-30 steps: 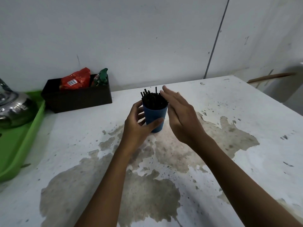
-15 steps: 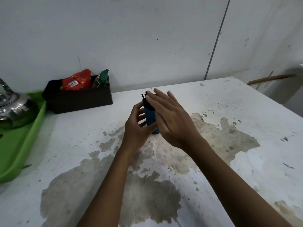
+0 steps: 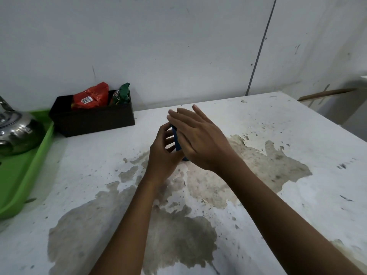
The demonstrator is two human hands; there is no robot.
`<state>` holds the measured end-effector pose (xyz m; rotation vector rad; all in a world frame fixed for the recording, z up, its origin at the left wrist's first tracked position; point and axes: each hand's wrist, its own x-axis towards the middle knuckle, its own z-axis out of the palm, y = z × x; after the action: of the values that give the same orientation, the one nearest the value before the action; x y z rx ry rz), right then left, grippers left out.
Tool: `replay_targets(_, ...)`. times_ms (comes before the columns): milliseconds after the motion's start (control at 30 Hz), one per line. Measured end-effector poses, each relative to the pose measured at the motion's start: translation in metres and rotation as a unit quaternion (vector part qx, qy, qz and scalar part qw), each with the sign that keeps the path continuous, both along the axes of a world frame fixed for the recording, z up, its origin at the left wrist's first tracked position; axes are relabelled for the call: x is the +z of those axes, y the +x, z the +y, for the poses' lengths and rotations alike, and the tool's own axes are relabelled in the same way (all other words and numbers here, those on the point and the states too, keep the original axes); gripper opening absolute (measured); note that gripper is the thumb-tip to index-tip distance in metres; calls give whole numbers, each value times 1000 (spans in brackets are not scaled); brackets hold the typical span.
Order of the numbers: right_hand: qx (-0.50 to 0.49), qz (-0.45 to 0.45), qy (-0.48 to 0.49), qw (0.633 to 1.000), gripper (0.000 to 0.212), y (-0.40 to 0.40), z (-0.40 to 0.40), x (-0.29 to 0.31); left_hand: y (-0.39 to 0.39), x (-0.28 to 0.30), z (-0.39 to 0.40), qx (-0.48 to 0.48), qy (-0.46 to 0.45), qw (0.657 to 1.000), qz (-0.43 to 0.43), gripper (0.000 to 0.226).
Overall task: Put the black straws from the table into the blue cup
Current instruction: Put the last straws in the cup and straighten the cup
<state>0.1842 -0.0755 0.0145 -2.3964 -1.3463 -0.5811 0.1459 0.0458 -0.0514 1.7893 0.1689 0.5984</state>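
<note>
The blue cup (image 3: 177,140) stands upright on the white table (image 3: 297,126) near its middle; only a narrow strip of it shows between my hands. My left hand (image 3: 161,155) wraps around the cup's left and near side. My right hand (image 3: 198,139) lies flat, fingers straight and together, over the cup's mouth and right side. The black straws in the cup are hidden under that palm. No loose straws show on the table.
A black box (image 3: 92,120) with a red packet (image 3: 91,97) and a green packet (image 3: 121,94) sits at the back left. A green tray (image 3: 25,171) at the left edge carries a steel kettle (image 3: 16,133). A wall stands just behind the table.
My right hand has moved left from beside the cup to over its top, covering the straws that stuck out a second ago. My left hand has kept its hold on the cup.
</note>
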Motion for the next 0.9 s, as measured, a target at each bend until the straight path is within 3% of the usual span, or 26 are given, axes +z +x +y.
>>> replay_targets(133, -15, 12, -9, 1000, 49, 1, -8, -9, -1, 1, -1, -12, -17, 1000, 3, 63)
replay_targets(367, -17, 79, 91, 993, 48, 6, -8, -5, -4, 1, -1, -20, -25, 999, -4, 82)
replay_targets(533, -34, 100, 61, 992, 46, 11, -14, -10, -5, 2, 0, -23, -44, 999, 1, 77)
replay_targets(667, -28, 145, 92, 985, 46, 10, -18, -12, -5, 1, 1, -31, -48, 998, -1, 76)
replay_targets(767, -17, 127, 97, 987, 46, 9, -11, -6, -5, 2, 0, -22, -37, 999, -1, 79)
replay_targets(900, -9, 86, 29, 996, 47, 14, 0, -1, -3, 2, 1, -18, -22, 1000, 2, 76)
